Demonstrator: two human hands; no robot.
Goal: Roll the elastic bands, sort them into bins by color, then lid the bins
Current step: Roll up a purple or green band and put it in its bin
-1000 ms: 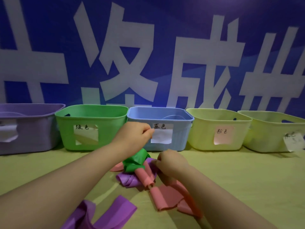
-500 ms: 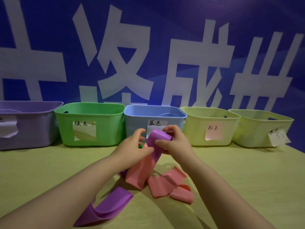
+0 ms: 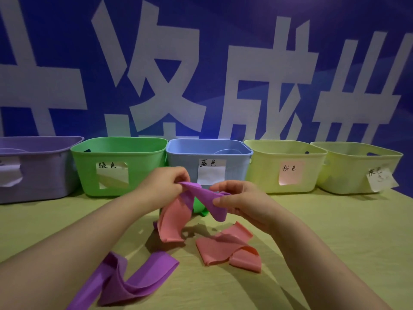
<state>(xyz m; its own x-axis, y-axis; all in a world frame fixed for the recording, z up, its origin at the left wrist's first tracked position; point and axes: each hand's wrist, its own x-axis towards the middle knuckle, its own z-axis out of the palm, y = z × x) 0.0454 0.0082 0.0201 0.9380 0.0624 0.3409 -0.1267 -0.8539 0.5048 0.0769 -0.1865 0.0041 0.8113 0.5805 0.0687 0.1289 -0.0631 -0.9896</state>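
Both hands hold one purple band (image 3: pixel 206 199) above the table in front of the blue bin (image 3: pixel 209 148). My left hand (image 3: pixel 164 184) pinches its left end. My right hand (image 3: pixel 240 203) pinches its right part between thumb and fingers. A pink band (image 3: pixel 172 222) hangs down from the held bundle to the table. A bit of green band (image 3: pixel 199 206) shows behind them. Another pink band (image 3: pixel 228 247) lies flat to the right. A second purple band (image 3: pixel 131 280) lies in front by my left forearm.
Several open bins stand in a row at the back: purple (image 3: pixel 40 153), green (image 3: pixel 118 148), blue, and two pale yellow ones (image 3: pixel 283 151) (image 3: pixel 357 155), each with a paper label. A blue banner wall stands right behind them.
The hands lifted bands off the pile, then drew apart, stretching the purple band between them. The pink band now dangles below; the green band is mostly hidden.
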